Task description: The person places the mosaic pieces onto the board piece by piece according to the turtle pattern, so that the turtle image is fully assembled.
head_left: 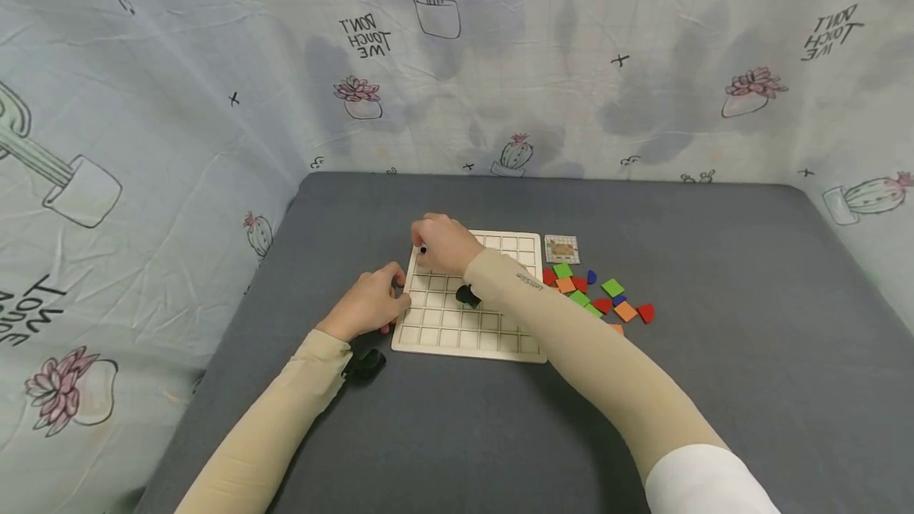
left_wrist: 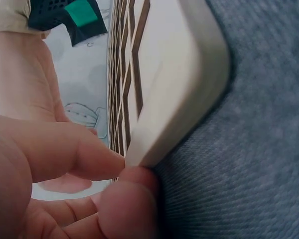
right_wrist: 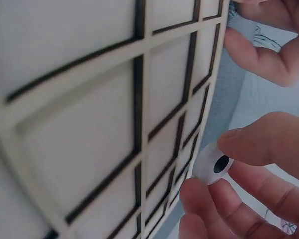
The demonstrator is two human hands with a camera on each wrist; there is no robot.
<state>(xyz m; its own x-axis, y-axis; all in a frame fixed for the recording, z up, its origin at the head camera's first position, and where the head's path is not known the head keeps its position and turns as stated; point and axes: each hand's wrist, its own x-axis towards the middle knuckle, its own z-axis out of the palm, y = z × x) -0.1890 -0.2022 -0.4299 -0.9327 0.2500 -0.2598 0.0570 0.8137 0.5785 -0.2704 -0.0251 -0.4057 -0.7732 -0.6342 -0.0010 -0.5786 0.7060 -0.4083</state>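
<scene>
A pale wooden board with a grid of square recesses lies flat on the table. My left hand is at the board's left edge; in the left wrist view its thumb and a fingertip pinch the rim. Over the board's upper left part, my right hand holds a small white disc with a black dot, like an eye, between thumb and fingers. The right forearm hides part of the board's right side. The recesses seen in the right wrist view hold no pieces.
Right of the board lie several flat coloured pieces: green squares, orange squares, red wedges and blue pieces. A small picture card lies above them. The grey table meets a printed cloth behind.
</scene>
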